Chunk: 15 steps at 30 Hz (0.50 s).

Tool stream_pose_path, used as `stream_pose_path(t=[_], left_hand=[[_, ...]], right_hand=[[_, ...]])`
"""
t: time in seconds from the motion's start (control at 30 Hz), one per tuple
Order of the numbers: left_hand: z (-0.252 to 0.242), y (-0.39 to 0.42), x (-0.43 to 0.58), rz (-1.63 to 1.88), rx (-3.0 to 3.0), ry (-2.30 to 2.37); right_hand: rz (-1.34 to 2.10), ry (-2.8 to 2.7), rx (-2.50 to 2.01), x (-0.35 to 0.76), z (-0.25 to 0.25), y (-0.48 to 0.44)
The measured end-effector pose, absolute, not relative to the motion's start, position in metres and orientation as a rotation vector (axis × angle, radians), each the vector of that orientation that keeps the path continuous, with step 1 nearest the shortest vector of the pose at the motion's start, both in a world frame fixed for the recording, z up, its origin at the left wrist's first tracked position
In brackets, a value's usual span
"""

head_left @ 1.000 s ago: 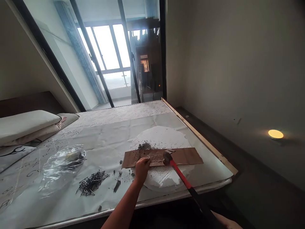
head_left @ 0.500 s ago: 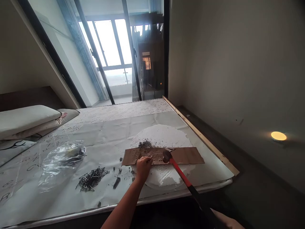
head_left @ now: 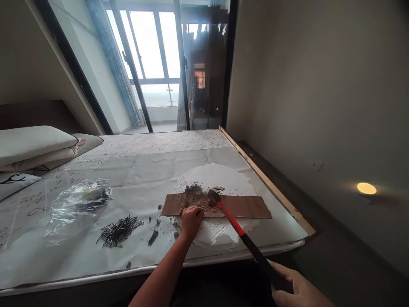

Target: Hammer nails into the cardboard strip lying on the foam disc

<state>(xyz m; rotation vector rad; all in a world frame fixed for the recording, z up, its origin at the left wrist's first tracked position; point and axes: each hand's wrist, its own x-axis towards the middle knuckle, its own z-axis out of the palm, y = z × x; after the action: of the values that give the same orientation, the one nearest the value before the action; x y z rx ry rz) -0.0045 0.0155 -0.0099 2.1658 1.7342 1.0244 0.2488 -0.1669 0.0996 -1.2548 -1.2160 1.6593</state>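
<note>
R hand [head_left: 297, 290] clamps hammer [head_left: 236, 228] handle, head at brown board [head_left: 249, 207] nr bed's [head_left: 143, 170] front edge. L hand [head_left: 191, 218] pinched shut on board, contents too small to tell. Board's left half studded, right half bare; loose nails [head_left: 116, 230] piled to its left.

Bedroom in a home. Shown by stacked pillows [head_left: 32, 143] at the left, a wide mattress [head_left: 96, 276] under a printed sheet [head_left: 143, 170], a glass sliding door [head_left: 96, 72] with a curtain [head_left: 110, 64] behind, and a small round lamp [head_left: 366, 188] low on the wall.
</note>
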Motion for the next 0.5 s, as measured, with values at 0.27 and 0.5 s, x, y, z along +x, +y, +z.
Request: stream_pose_path(t=[0.27, 0.5], left_hand=[[-0.011, 0.011, -0.004, 1.072, 2.116, 1.743], [-0.007, 0.009, -0.003, 1.043, 2.115, 1.754]], right_hand=[[1.719, -1.277, -1.372, 0.236, 0.127, -0.159], [1.808, -1.378, -1.358, 0.229, 0.112, -0.150]])
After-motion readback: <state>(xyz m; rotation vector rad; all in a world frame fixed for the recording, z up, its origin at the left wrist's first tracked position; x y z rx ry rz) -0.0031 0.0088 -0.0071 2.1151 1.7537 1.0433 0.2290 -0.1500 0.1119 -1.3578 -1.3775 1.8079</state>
